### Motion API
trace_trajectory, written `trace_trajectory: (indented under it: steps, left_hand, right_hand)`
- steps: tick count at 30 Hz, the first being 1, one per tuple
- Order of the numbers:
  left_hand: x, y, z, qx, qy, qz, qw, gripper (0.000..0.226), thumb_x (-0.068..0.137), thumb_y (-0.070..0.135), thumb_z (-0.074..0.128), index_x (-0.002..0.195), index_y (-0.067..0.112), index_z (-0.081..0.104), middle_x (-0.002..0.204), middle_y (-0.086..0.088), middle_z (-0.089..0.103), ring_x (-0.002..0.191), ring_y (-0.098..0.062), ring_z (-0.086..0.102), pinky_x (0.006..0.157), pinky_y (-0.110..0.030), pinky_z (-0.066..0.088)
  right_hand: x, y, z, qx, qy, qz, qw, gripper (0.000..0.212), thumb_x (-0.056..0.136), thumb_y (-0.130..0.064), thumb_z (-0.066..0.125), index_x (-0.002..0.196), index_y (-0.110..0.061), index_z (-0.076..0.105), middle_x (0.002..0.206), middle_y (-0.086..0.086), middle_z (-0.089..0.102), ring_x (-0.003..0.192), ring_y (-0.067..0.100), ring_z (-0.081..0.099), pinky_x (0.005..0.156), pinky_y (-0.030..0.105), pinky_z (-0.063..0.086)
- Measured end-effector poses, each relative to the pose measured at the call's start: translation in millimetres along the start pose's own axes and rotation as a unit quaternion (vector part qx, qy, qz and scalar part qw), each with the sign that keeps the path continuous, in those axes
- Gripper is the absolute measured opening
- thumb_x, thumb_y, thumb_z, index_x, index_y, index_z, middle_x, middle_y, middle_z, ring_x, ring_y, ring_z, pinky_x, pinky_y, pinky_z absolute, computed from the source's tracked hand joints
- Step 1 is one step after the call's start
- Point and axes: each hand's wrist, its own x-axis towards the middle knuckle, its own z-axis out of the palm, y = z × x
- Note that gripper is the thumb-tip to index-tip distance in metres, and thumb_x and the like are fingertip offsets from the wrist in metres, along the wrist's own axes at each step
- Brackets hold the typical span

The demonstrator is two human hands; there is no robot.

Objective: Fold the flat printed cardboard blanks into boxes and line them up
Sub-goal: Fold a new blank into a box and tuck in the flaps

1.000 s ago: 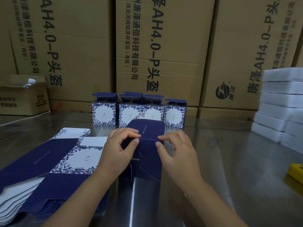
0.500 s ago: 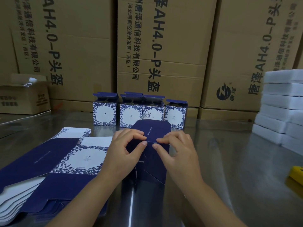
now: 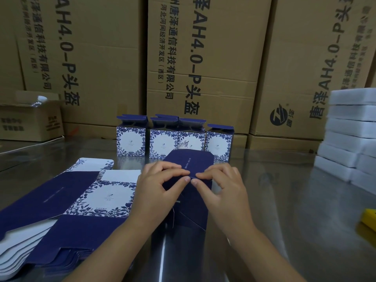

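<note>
A dark blue cardboard blank (image 3: 193, 202) lies partly folded on the shiny table (image 3: 284, 210) in front of me. My left hand (image 3: 156, 190) pinches its fold line from the left, thumb below and fingers curled on top. From the right, my right hand (image 3: 221, 188) pinches the same crease, and the two hands' fingertips almost meet. The blank's rounded flap (image 3: 191, 161) sticks up behind the hands. A stack of flat blue-and-white printed blanks (image 3: 67, 202) lies at my left. Several folded boxes (image 3: 175, 139) with open tops stand in a row behind.
Large brown shipping cartons (image 3: 203, 58) form a wall along the table's far edge. A small open carton (image 3: 30, 121) sits at the far left. White foam blocks (image 3: 350, 135) are stacked at the right, and a yellow object (image 3: 369, 217) shows at the right edge.
Both hands have slid closer together along the crease and the rounded flap has tipped a little further up and to the right. The stack and the row of boxes have not moved.
</note>
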Motion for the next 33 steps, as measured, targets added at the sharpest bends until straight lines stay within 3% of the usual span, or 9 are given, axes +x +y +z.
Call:
trace_trajectory:
  steps: [4, 8, 12, 16, 18, 22, 24, 29, 33]
  left_hand:
    - [0.9, 1.6, -1.4, 0.0, 0.001, -0.011, 1.0, 0.016, 0.081, 0.021, 0.072, 0.089, 0.035, 0.073, 0.096, 0.022, 0.061, 0.106, 0.005, 0.043, 0.087, -0.001, 0.026]
    - [1.0, 4.3, -3.9, -0.046, -0.005, -0.026, 0.999, 0.019, 0.09, 0.025, 0.06, 0.102, 0.039, 0.066, 0.113, 0.024, 0.058, 0.116, 0.005, 0.04, 0.093, -0.001, 0.025]
    - [2.1, -1.4, -3.7, -0.126, 0.002, -0.106, 0.986, 0.029, 0.091, 0.038, 0.044, 0.118, 0.046, 0.052, 0.12, 0.034, 0.05, 0.124, 0.004, 0.039, 0.1, -0.018, 0.032]
    - [4.8, -11.6, 1.5, -0.198, 0.027, -0.236, 0.951, 0.024, 0.1, 0.032, 0.038, 0.12, 0.04, 0.049, 0.124, 0.015, 0.053, 0.117, -0.003, 0.048, 0.095, -0.023, 0.04]
    - [8.0, -16.6, 3.2, -0.196, 0.022, -0.303, 0.932, 0.023, 0.101, 0.027, 0.033, 0.115, 0.035, 0.05, 0.122, 0.003, 0.056, 0.111, -0.015, 0.053, 0.099, -0.037, 0.041]
    - [11.2, -19.7, 5.6, -0.232, -0.014, -0.419, 0.878, 0.027, 0.095, 0.01, 0.031, 0.109, 0.021, 0.052, 0.104, -0.009, 0.064, 0.079, -0.02, 0.06, 0.068, -0.031, 0.043]
    - [9.8, -19.8, 7.2, -0.24, -0.038, -0.439, 0.865, 0.028, 0.091, 0.002, 0.035, 0.105, 0.017, 0.055, 0.096, -0.008, 0.067, 0.074, -0.02, 0.062, 0.057, -0.027, 0.043]
    - [4.7, -22.9, 8.3, -0.231, -0.079, -0.4, 0.883, 0.038, 0.083, -0.005, 0.05, 0.112, 0.018, 0.058, 0.109, -0.001, 0.066, 0.099, -0.02, 0.063, 0.077, -0.033, 0.05]
    - [-2.0, -21.3, 7.1, -0.197, -0.154, -0.401, 0.881, 0.076, 0.053, 0.014, 0.065, 0.127, 0.018, 0.047, 0.121, 0.001, 0.057, 0.108, -0.018, 0.059, 0.091, -0.037, 0.051]
  right_hand:
    - [-1.1, 1.8, 1.5, -0.003, -0.006, 0.001, 1.0, 0.01, 0.078, -0.024, 0.075, 0.083, -0.017, 0.07, 0.086, -0.012, 0.057, 0.09, 0.012, 0.05, 0.076, 0.009, 0.036]
    - [-4.1, 6.3, 2.3, -0.029, -0.022, 0.013, 0.999, 0.014, 0.083, -0.027, 0.068, 0.092, -0.019, 0.063, 0.098, -0.015, 0.058, 0.098, 0.009, 0.048, 0.071, 0.015, 0.039]
    - [-4.8, 11.8, 0.9, -0.03, -0.019, 0.043, 0.998, 0.017, 0.082, -0.035, 0.062, 0.096, -0.026, 0.056, 0.105, -0.023, 0.054, 0.102, 0.0, 0.045, 0.067, 0.014, 0.039]
    - [-3.9, 17.3, 0.3, -0.037, -0.013, 0.051, 0.998, 0.017, 0.082, -0.039, 0.057, 0.096, -0.032, 0.051, 0.105, -0.025, 0.052, 0.098, -0.001, 0.045, 0.064, 0.011, 0.039]
    - [-3.0, 20.5, 0.1, -0.035, -0.002, 0.06, 0.998, 0.016, 0.083, -0.038, 0.058, 0.095, -0.032, 0.05, 0.104, -0.023, 0.052, 0.098, -0.001, 0.045, 0.068, 0.009, 0.036]
    - [-1.7, 26.4, -0.4, -0.022, 0.023, 0.091, 0.995, 0.016, 0.083, -0.037, 0.056, 0.096, -0.029, 0.052, 0.097, -0.024, 0.05, 0.096, 0.002, 0.048, 0.072, 0.008, 0.035]
    - [-2.1, 27.9, -0.5, -0.019, 0.031, 0.099, 0.994, 0.015, 0.084, -0.037, 0.056, 0.096, -0.029, 0.052, 0.096, -0.023, 0.05, 0.097, 0.003, 0.049, 0.074, 0.012, 0.036]
    - [-2.6, 28.8, 0.1, -0.007, 0.053, 0.107, 0.993, 0.012, 0.086, -0.034, 0.059, 0.094, -0.029, 0.052, 0.097, -0.019, 0.052, 0.096, 0.008, 0.052, 0.078, 0.027, 0.045]
    - [-2.6, 29.1, 0.6, 0.002, 0.061, 0.119, 0.991, 0.013, 0.086, -0.035, 0.06, 0.093, -0.029, 0.051, 0.096, -0.017, 0.052, 0.09, 0.012, 0.054, 0.076, 0.036, 0.049]
